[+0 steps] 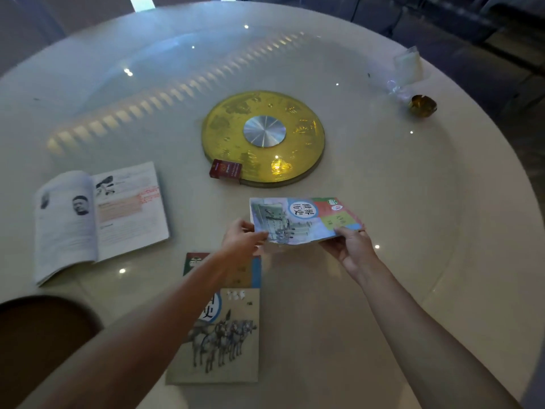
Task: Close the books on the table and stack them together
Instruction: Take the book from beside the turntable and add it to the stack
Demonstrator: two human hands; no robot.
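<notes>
Both hands are gripping the closed blue-covered book (pixel 303 218) at its near edge: left hand (pixel 240 236) pinching the left corner, right hand (pixel 351 246) clasping the right corner, keeping it level just above the table (pixel 398 276), apparently for transfer onto the closed horse-cover book (pixel 224 335) lying nearer the person; the open book (pixel 97 214) is lying at left, awaiting closing

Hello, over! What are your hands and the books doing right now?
Left hand and right hand grip the closed blue book. Horse book closed. Open book left. Nothing blocking.
</notes>
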